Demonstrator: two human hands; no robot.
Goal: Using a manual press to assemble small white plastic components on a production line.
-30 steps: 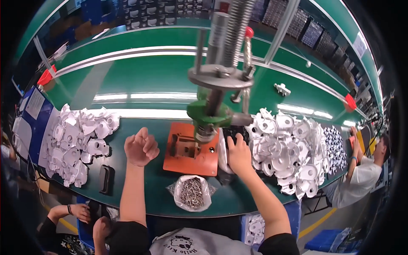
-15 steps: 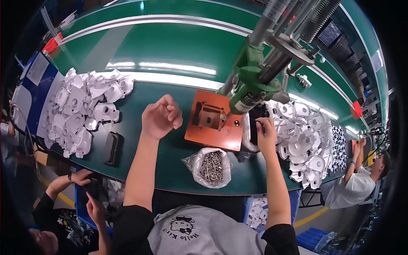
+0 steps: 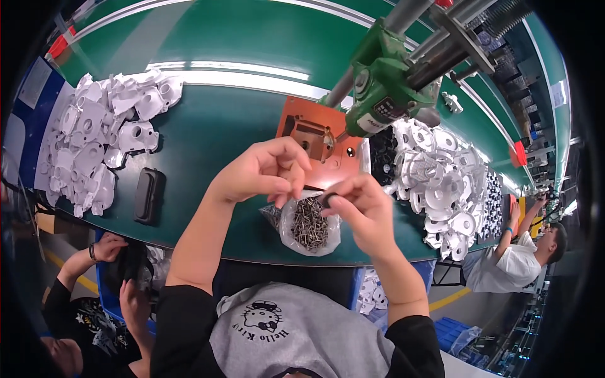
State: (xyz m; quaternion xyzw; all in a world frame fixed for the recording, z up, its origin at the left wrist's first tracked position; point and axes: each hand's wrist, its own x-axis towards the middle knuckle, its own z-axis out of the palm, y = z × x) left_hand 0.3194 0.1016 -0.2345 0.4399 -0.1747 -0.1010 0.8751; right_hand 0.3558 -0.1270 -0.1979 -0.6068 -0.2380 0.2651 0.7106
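Observation:
Pinched between the thumb and fingers of my right hand (image 3: 365, 211) is a small round black part (image 3: 328, 200). Beside it my left hand (image 3: 259, 173) hovers with loosely bent fingers apart and nothing visible in them. Both hands are over the near side of an orange base plate (image 3: 338, 169), which carries a metal fixture (image 3: 309, 135); no white part sits in it. Below my fingers stands a clear plastic bag of metal screws (image 3: 309, 230). A green press head (image 3: 387, 91) leans in above the plate. Black parts (image 3: 382, 154) lie right of the plate.
White plastic housings are heaped at the left (image 3: 88, 138) and right (image 3: 441, 183). A black case (image 3: 149, 195) lies near the left front edge. One co-worker (image 3: 94, 315) is at lower left, another (image 3: 510, 258) at the right. Blue crates (image 3: 457, 337) stand below the bench.
My right hand has come left from the black parts with a small round black part. My left hand has moved right, toward it. The whole view has shifted slightly.

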